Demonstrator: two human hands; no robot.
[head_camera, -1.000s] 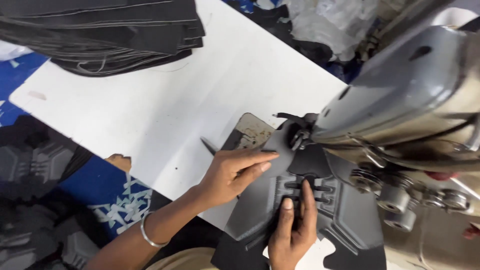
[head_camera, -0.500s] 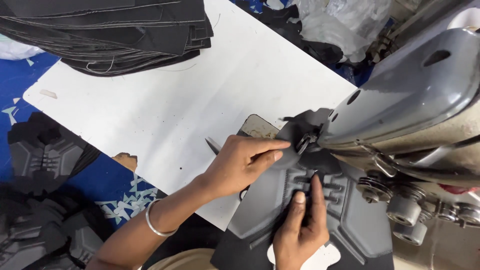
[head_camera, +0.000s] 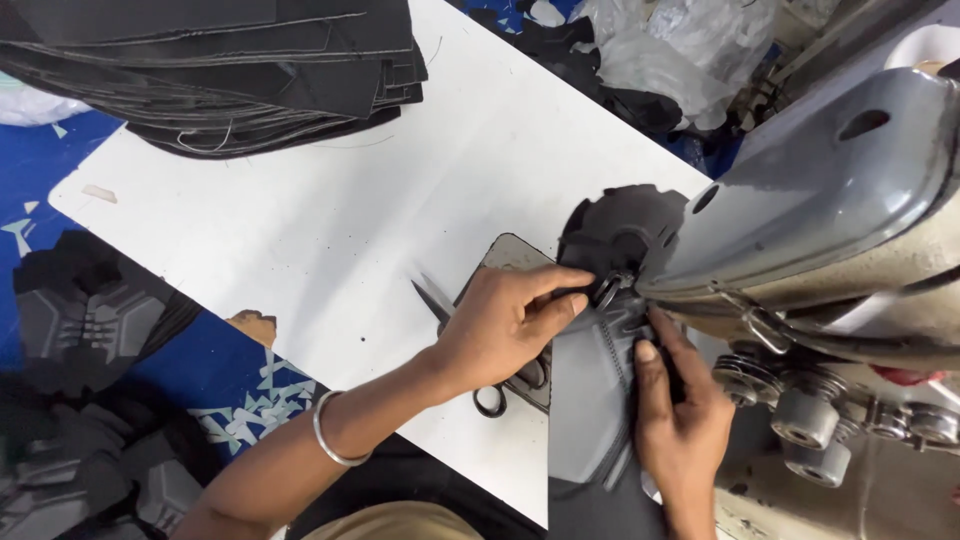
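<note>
A dark shoe-upper piece is laid under the grey sewing machine on the white surface. It is pressed flat by the left hand, fingers curled, and pinched by the right hand, steadying it at the needle.

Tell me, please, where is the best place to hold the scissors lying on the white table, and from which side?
Probably by the black ring handles, coming from the near edge of the white table. The scissors lie flat, blades pointing away, and the left hand covers their middle. One loop shows clear just below that hand, so fingers could hook it without meeting the points.
</note>
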